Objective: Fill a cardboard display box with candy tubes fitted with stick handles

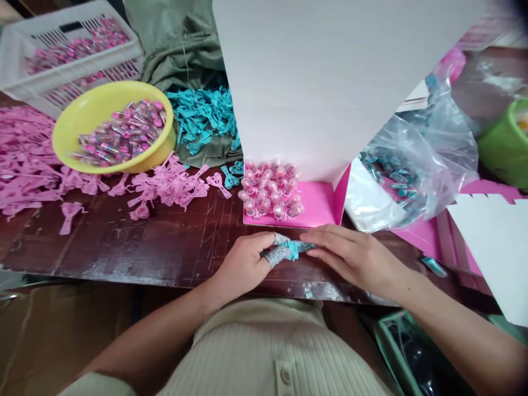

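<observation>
My left hand (246,261), its thumb and finger wrapped in grey tape-like covers, pinches a small teal plastic piece (292,249). From the other side my right hand (361,257) closes its fingertips on a small teal tube (306,246) that meets the piece; its outline is partly hidden. Both hands are just above the table's front part, before an open pink box (317,201) with a tall white lid (330,77). Several clear, round-topped pink items (270,190) stand upright in rows in the box's left half.
A yellow bowl (66,132) holds pink-capped tubes, with a white basket (16,66) of more behind. Pink plastic pieces (169,184) and teal pieces (202,118) lie in piles. At right are a plastic bag (437,148) of teal tubes, a loose tube (434,267) and a green container (503,146).
</observation>
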A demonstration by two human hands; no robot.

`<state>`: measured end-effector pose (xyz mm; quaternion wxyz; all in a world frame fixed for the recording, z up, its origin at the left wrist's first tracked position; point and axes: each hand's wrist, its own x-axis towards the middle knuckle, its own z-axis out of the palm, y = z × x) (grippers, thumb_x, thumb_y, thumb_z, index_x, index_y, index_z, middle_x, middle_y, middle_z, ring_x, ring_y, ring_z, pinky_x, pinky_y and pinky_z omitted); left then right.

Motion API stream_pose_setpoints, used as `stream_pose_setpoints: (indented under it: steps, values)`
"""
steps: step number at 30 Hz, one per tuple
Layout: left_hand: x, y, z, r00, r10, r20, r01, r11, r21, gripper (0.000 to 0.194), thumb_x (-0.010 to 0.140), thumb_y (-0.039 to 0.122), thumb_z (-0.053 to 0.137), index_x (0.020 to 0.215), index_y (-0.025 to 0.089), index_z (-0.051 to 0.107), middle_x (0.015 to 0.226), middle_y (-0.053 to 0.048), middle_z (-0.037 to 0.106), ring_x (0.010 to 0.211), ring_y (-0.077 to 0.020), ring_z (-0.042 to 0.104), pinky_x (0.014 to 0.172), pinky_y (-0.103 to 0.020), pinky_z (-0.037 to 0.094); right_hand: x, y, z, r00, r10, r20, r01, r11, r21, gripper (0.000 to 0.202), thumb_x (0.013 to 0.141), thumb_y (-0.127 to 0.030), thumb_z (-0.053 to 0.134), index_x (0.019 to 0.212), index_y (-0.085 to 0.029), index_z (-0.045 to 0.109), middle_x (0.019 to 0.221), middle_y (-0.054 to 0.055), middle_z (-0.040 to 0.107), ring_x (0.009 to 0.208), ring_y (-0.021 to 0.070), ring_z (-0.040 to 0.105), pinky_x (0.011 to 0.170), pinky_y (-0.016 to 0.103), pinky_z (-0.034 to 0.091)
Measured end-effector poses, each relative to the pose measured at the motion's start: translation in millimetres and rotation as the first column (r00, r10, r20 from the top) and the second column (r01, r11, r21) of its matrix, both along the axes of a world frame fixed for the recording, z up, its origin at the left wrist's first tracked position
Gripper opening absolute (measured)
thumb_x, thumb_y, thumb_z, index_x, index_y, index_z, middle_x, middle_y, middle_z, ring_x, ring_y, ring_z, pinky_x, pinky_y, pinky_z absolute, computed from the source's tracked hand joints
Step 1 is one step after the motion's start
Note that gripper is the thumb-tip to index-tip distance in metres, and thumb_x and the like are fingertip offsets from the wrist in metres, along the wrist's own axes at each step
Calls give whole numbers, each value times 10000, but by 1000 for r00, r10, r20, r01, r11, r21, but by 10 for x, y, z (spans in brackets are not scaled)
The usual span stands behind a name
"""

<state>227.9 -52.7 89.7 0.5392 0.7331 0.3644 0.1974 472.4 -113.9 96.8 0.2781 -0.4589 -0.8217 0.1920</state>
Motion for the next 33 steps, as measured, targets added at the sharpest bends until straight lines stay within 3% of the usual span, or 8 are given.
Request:
stream_pose_setpoints:
  steps: [8,15,19,22,25,27,30,33]
  values:
    - [243,-9,-81,990,-116,-80,131,967,218,153,937,150,595,979,213,728,1047,-33,737,965,-189,688,863,-286,535,119,-120,-81,996,-76,-39,74,996,-53,261,1013,-209,554,1270,-232,596,1154,55,724,1034,175,714,924,300,584]
    - [281,-91,-293,980,-100,-173,179,823,540,319,926,84,563,1191,230,665,1234,-23,705,1081,-162,698,901,-256,575,226,-105,-43,972,-203,-121,113,849,-516,301,1046,-433,485,1069,-196,670,804,14,708,661,135,658,624,253,516]
    - [298,-27,-257,981,-77,-180,172,775,608,279,931,102,574,1170,219,657,1208,-16,710,1050,-157,712,865,-247,591,245,-102,-16,967,-244,-70,187,870,-456,403,958,-487,638,1236,-196,611,1044,71,729,757,154,655,697,278,510]
    - [309,16,-220,981,-57,-187,170,723,669,283,932,87,529,1153,213,652,1187,-21,714,1015,-157,719,822,-237,583,212,-89,15,978,-206,-17,178,886,-428,335,1017,-491,529,1032,-191,678,832,31,718,714,155,641,693,286,482]
    - [299,52,-174,987,-55,-153,136,791,597,266,935,103,530,1142,219,649,1135,-18,719,1011,-156,705,869,-234,557,357,35,22,979,-198,-56,157,896,-415,416,1023,-555,484,1076,-213,715,947,37,757,839,176,693,773,302,516]
    - [281,64,-130,991,-61,-117,110,875,472,212,954,141,531,1110,219,652,1050,-13,718,949,-147,690,844,-227,541,651,209,-27,931,-364,-34,331,879,-344,469,1037,-567,430,1251,-227,673,1150,62,746,963,185,702,852,316,534]
    - [271,49,-89,996,-72,-52,83,967,242,151,988,227,518,1064,199,645,939,-24,700,831,-144,653,773,-235,525,1283,563,-217,629,-742,233,774,625,-99,539,1050,-546,376,1327,-154,620,1228,146,709,1005,212,691,893,360,529]
    - [301,4,-126,997,-66,28,66,998,20,194,971,314,601,1122,192,611,1043,-59,715,916,-174,680,853,-278,546,1799,863,-464,507,-786,355,849,527,-44,463,998,-526,502,1096,-121,704,1099,198,715,976,273,686,889,451,525]
